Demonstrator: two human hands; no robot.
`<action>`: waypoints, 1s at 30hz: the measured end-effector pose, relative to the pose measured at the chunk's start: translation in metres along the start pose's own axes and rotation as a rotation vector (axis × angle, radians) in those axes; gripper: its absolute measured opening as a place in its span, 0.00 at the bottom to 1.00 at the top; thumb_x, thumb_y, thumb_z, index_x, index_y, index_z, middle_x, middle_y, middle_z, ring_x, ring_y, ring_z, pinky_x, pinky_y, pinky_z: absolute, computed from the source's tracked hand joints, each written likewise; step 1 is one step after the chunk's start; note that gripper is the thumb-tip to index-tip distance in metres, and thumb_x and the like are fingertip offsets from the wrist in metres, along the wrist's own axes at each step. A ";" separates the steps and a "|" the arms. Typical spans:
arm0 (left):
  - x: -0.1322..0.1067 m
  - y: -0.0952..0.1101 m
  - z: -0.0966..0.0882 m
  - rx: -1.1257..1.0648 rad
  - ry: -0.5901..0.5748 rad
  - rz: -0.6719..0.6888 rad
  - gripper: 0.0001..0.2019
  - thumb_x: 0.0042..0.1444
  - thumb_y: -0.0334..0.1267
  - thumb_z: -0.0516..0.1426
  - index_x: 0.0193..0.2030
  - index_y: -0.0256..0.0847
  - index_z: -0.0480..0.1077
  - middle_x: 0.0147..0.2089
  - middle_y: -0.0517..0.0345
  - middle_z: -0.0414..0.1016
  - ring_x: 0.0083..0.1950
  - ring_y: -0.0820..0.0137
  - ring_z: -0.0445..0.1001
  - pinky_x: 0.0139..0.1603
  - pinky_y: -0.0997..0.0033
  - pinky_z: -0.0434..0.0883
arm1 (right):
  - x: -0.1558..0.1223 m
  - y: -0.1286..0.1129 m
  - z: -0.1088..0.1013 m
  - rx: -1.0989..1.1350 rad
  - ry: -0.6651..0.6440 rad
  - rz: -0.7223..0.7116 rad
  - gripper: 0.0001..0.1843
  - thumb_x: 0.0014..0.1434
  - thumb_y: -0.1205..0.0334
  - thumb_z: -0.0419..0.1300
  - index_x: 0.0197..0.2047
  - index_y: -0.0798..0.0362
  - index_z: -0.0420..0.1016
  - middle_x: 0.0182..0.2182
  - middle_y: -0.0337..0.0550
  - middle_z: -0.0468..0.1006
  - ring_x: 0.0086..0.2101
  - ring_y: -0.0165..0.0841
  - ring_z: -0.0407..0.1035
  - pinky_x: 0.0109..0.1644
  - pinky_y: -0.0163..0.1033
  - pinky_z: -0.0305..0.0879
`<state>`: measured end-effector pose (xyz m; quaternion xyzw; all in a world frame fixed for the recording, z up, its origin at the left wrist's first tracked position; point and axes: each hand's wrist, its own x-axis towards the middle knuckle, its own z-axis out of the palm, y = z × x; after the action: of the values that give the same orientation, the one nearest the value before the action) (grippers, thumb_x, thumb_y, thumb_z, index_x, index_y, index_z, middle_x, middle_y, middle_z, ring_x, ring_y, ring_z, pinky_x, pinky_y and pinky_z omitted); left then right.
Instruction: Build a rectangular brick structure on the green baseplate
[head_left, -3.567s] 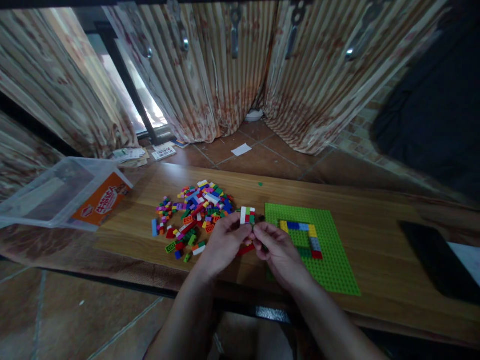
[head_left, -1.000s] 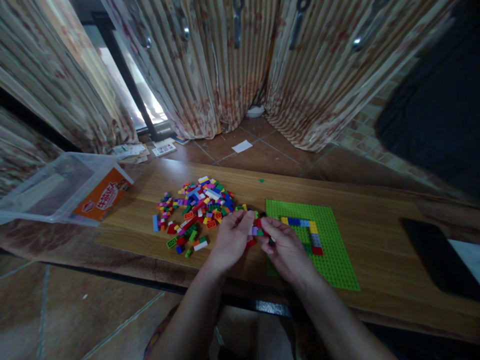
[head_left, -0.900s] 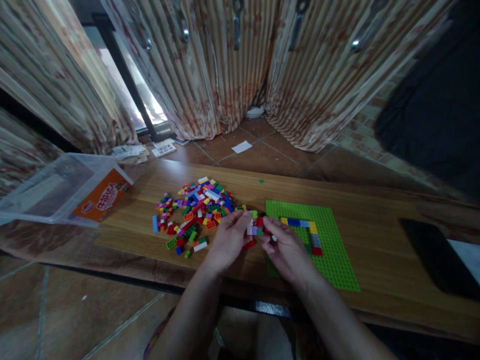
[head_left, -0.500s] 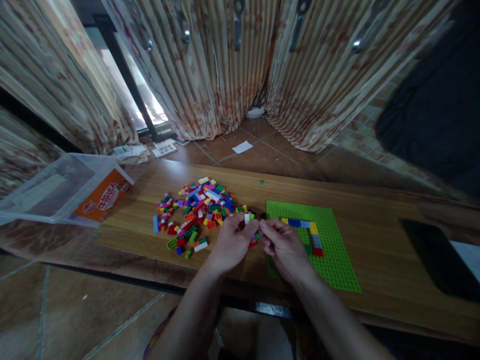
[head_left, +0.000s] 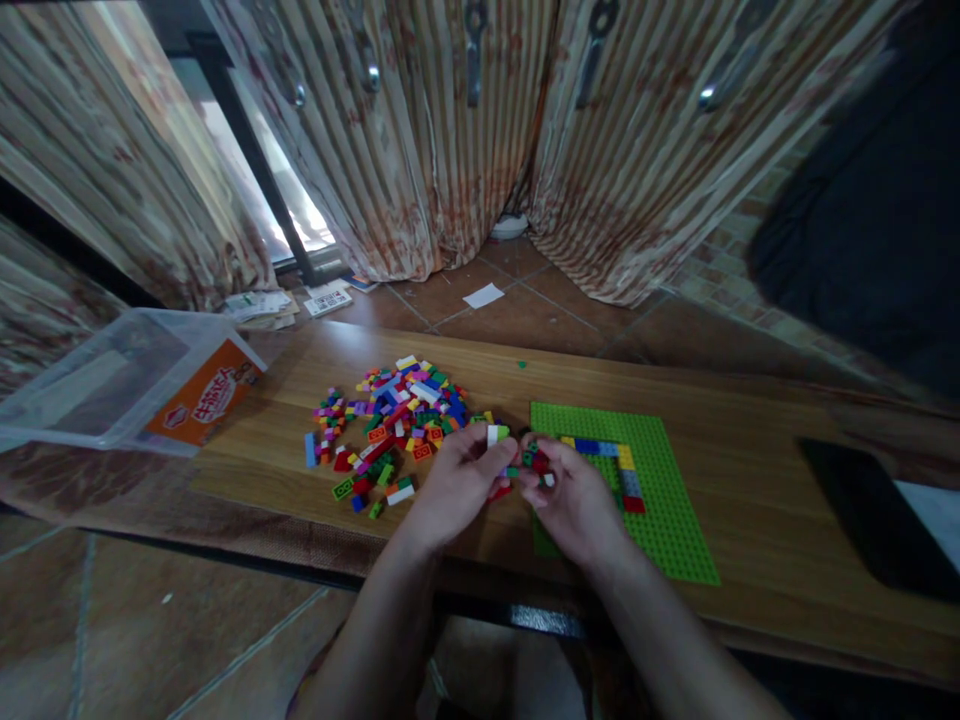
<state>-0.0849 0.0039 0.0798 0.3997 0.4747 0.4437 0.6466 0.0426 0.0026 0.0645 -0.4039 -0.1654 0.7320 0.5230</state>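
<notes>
My left hand (head_left: 465,478) is closed on toy building bricks; a white and light green brick (head_left: 496,435) shows above its thumb. Close beside it, my right hand (head_left: 574,495) has its fingers curled round small bricks (head_left: 535,460) in dark green, red and white. Part of what both hands hold is hidden by the fingers. Under and behind my right hand lies a green baseplate (head_left: 671,500), with a row of yellow, blue, grey and red bricks (head_left: 628,470) bending round on it. Left of my left hand spreads a pile of mixed bricks (head_left: 409,405).
A clear plastic box (head_left: 124,440) with an orange label stands at the table's left end. A dark flat object (head_left: 874,515) lies at the right. One small green piece (head_left: 522,365) sits near the far edge of the wooden table (head_left: 757,480). Curtains (head_left: 450,180) hang beyond.
My right hand's fingers have turned and loosened from a pinch, so the dark green, red and white bricks in them now show. My left hand has barely moved.
</notes>
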 end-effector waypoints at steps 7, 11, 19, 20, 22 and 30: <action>0.000 -0.007 0.000 0.435 -0.014 0.217 0.10 0.55 0.42 0.58 0.30 0.37 0.70 0.26 0.62 0.67 0.28 0.75 0.63 0.28 0.76 0.60 | 0.008 0.008 0.001 0.033 0.167 0.086 0.14 0.39 0.55 0.70 0.25 0.53 0.71 0.18 0.31 0.69 0.18 0.22 0.58 0.19 0.28 0.51; 0.000 -0.008 -0.001 0.404 -0.052 0.252 0.13 0.57 0.45 0.56 0.30 0.38 0.70 0.27 0.62 0.67 0.29 0.74 0.64 0.30 0.76 0.62 | 0.010 0.015 0.000 0.018 0.157 0.090 0.17 0.39 0.53 0.72 0.24 0.52 0.69 0.17 0.32 0.68 0.18 0.23 0.58 0.19 0.30 0.51; 0.000 -0.002 -0.004 0.196 -0.031 0.065 0.13 0.59 0.46 0.53 0.31 0.39 0.67 0.26 0.62 0.69 0.23 0.76 0.66 0.24 0.77 0.63 | 0.005 0.005 -0.004 0.032 -0.011 0.072 0.19 0.39 0.52 0.74 0.28 0.55 0.74 0.21 0.33 0.70 0.18 0.20 0.55 0.17 0.26 0.43; 0.000 -0.001 -0.003 0.187 -0.032 0.054 0.12 0.59 0.45 0.54 0.31 0.39 0.67 0.25 0.62 0.69 0.23 0.76 0.66 0.24 0.77 0.63 | 0.004 0.004 -0.004 0.020 -0.010 0.063 0.19 0.40 0.51 0.73 0.28 0.55 0.74 0.21 0.33 0.69 0.18 0.20 0.55 0.17 0.26 0.42; -0.001 -0.001 -0.001 0.179 -0.039 0.049 0.10 0.58 0.44 0.54 0.33 0.40 0.68 0.25 0.62 0.70 0.24 0.75 0.68 0.24 0.77 0.64 | 0.004 0.002 -0.003 -0.020 0.001 0.032 0.19 0.42 0.49 0.72 0.29 0.55 0.74 0.21 0.34 0.70 0.18 0.20 0.56 0.16 0.27 0.43; 0.002 -0.011 -0.003 0.298 -0.017 0.100 0.12 0.59 0.47 0.53 0.34 0.39 0.67 0.28 0.58 0.73 0.26 0.72 0.72 0.27 0.74 0.68 | 0.003 0.009 0.000 -0.245 0.033 -0.152 0.19 0.40 0.50 0.73 0.22 0.55 0.72 0.17 0.32 0.67 0.16 0.19 0.53 0.15 0.28 0.43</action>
<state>-0.0855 0.0030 0.0686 0.5181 0.5092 0.3965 0.5613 0.0362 0.0020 0.0572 -0.4632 -0.2751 0.6577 0.5265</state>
